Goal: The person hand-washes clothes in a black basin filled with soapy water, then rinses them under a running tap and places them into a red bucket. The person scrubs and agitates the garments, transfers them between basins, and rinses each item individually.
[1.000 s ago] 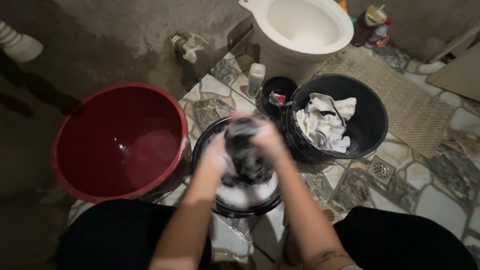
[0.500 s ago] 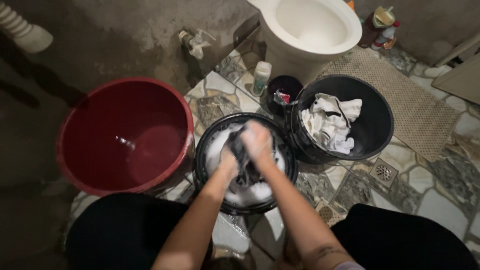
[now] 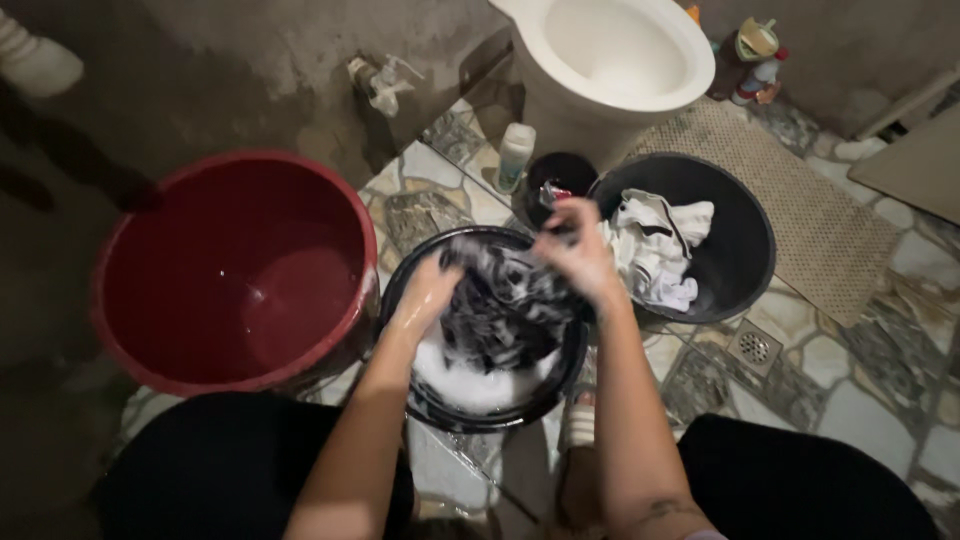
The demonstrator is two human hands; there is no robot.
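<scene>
Head view is showing a dark, sudsy wet cloth (image 3: 500, 310) over a round black foamy bucket (image 3: 440, 405). Left hand (image 3: 425, 292) and right hand (image 3: 578, 255) are both gripping it, fingers closed tight.

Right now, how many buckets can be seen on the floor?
3: a red bucket at left, a black sudsy bucket in the middle, a black bucket with white cloths at right.

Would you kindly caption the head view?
Both hands, left hand and right hand, hold a dark soapy garment over a sudsy black bucket.

Garment (image 3: 500, 310) in mid bucket (image 3: 560, 385), tub (image 3: 120, 340) left.
</scene>
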